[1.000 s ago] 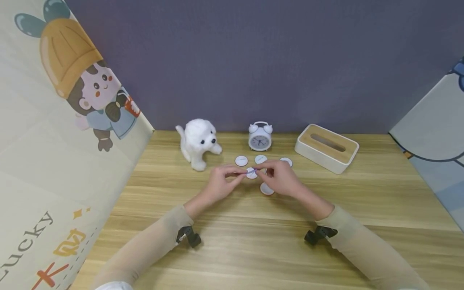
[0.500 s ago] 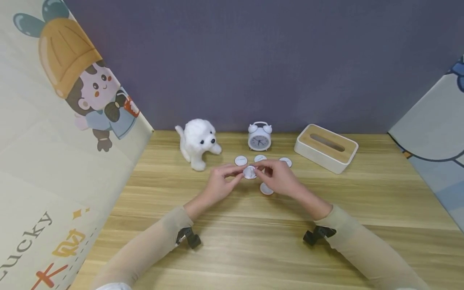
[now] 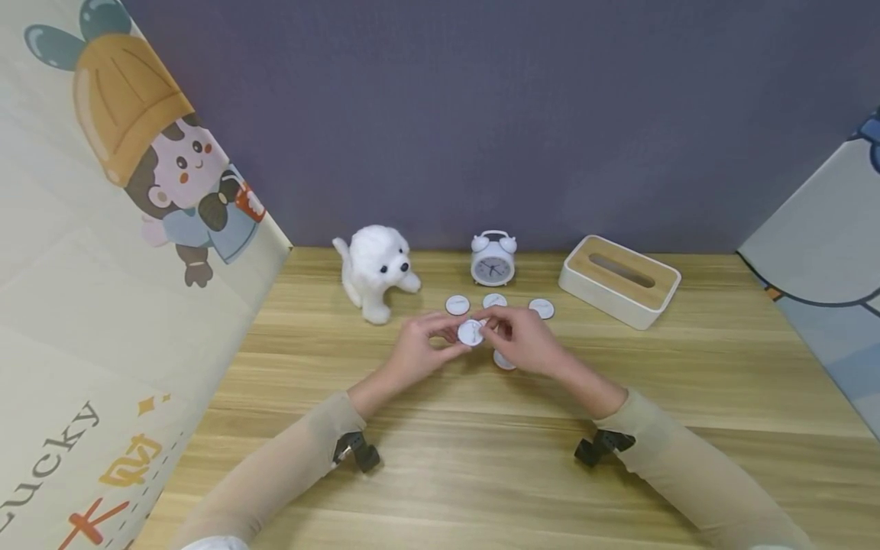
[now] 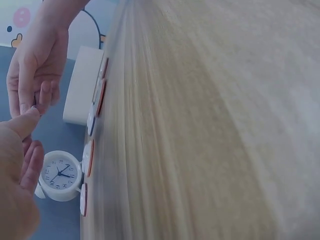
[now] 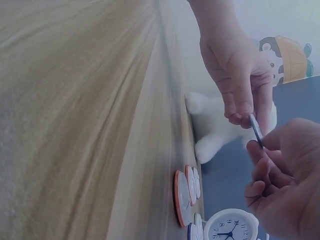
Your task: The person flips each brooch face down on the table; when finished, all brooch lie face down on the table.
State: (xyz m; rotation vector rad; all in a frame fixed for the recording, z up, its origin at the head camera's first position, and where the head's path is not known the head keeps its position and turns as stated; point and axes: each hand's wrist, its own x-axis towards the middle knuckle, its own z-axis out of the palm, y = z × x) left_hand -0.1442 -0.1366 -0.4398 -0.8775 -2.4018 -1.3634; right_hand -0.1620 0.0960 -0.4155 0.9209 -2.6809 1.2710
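A round white badge (image 3: 470, 332), its pin-like fitting facing up, is held above the table between both hands in the head view. My left hand (image 3: 425, 345) pinches its left edge with thumb and fingers. At its right side, my right hand (image 3: 528, 340) pinches the badge with thumb and forefinger. From the right wrist view the badge (image 5: 256, 131) shows as a thin edge between the fingertips. Several similar badges lie flat nearby, including one at the left (image 3: 457, 305), one behind (image 3: 494, 301), one at the right (image 3: 541, 308) and one partly hidden (image 3: 505, 360).
A white plush dog (image 3: 378, 271) stands at the back left of the wooden table (image 3: 467, 466). Behind the badges is a white alarm clock (image 3: 492, 266). A white tissue box (image 3: 619, 281) with a wooden lid sits back right, before the dark wall (image 3: 495, 130).
The held badge has turned from tilted, with a purplish edge showing, to a white face seen nearly full on. My right hand has shifted slightly left; the loose badges stay put.
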